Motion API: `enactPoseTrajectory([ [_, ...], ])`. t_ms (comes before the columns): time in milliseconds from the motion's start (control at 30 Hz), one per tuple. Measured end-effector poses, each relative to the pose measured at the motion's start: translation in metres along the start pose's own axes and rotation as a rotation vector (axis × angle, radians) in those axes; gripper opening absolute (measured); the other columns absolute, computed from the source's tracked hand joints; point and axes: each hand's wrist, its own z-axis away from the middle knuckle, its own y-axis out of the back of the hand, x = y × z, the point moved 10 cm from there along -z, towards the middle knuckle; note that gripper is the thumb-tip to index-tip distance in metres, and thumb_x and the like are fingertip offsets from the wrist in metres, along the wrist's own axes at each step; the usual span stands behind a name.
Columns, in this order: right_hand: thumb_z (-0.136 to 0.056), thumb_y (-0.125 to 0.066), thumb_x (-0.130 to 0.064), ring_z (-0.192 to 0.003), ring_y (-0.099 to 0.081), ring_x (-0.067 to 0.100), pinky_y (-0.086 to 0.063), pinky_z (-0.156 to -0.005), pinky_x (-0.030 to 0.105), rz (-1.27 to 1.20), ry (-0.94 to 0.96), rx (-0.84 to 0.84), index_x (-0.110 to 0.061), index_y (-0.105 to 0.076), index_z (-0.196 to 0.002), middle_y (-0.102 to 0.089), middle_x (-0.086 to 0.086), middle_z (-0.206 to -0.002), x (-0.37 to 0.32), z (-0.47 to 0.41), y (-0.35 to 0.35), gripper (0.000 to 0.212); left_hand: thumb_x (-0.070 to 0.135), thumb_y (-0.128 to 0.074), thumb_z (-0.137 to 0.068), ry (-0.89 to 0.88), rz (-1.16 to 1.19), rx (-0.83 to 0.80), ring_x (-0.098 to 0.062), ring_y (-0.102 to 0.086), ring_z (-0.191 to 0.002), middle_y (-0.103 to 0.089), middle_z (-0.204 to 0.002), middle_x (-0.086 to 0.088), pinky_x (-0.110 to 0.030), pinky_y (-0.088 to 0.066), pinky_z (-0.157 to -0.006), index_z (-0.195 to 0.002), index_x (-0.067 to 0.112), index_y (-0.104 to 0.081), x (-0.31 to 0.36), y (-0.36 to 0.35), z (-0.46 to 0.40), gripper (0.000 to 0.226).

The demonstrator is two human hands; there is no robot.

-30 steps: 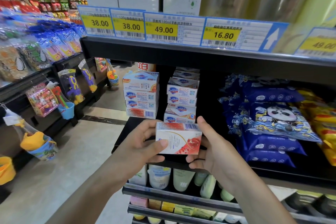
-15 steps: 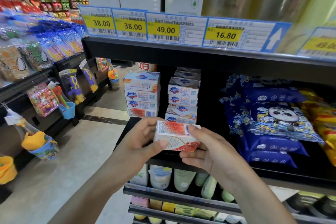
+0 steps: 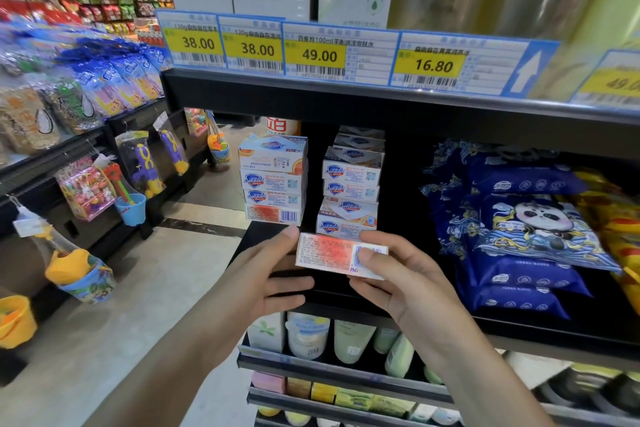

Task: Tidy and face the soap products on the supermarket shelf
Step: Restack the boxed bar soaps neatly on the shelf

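Both hands hold one soap box [image 3: 341, 259] in front of the shelf edge [image 3: 346, 305], just below the right-hand Safeguard stack [image 3: 349, 184]. The left hand [image 3: 266, 282] grips its left end with the thumb on top; the right hand [image 3: 398, 282] pinches the right end, thumb over the barcode. The upward face shows orange-red fine print, blurred beyond reading, and "P&G". The left Safeguard stack [image 3: 273, 180] stands beside. Price tags [image 3: 318, 54] above read 38.00, 38.00, 49.00, 16.80.

Blue panda packs [image 3: 530, 229], yellow price tags [image 3: 318, 54], hanging toys [image 3: 142, 166]
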Motion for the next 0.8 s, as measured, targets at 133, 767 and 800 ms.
enactPoseTrajectory([
  [133, -0.078, -0.079, -0.014, -0.116, -0.071, 0.019, -0.055, -0.097, 0.036, 0.011, 0.045, -0.017, -0.016, -0.072, -0.117, -0.075, 0.001, -0.122, -0.004, 0.002, -0.003, 0.040, 0.091, -0.077, -0.051, 0.072, 0.008, -0.004, -0.028, -0.078, -0.102, -0.080, -0.113, -0.003, -0.034, -0.065, -0.075, -0.103, 0.039, -0.081, -0.006, 0.001, -0.003, 0.073],
  [767, -0.074, -0.080, -0.005, -0.125, -0.062, 0.010, -0.054, -0.101, 0.029, 0.260, 0.245, -0.149, -0.032, -0.059, -0.136, -0.067, -0.012, -0.132, -0.014, 0.007, -0.016, 0.071, 0.033, -0.076, -0.092, 0.072, 0.001, 0.018, -0.026, -0.078, -0.103, -0.080, -0.112, -0.011, -0.028, -0.064, -0.079, -0.116, 0.021, -0.077, -0.008, 0.004, -0.008, 0.026],
  [800, -0.074, -0.081, -0.008, -0.129, -0.059, 0.008, -0.052, -0.106, 0.032, 0.309, 0.256, -0.145, -0.038, -0.057, -0.137, -0.064, -0.014, -0.136, -0.014, 0.008, -0.016, 0.073, 0.030, -0.074, -0.094, 0.057, -0.022, 0.020, -0.026, -0.078, -0.103, -0.080, -0.112, -0.009, -0.029, -0.064, -0.082, -0.121, 0.021, -0.075, -0.006, 0.004, -0.008, 0.028],
])
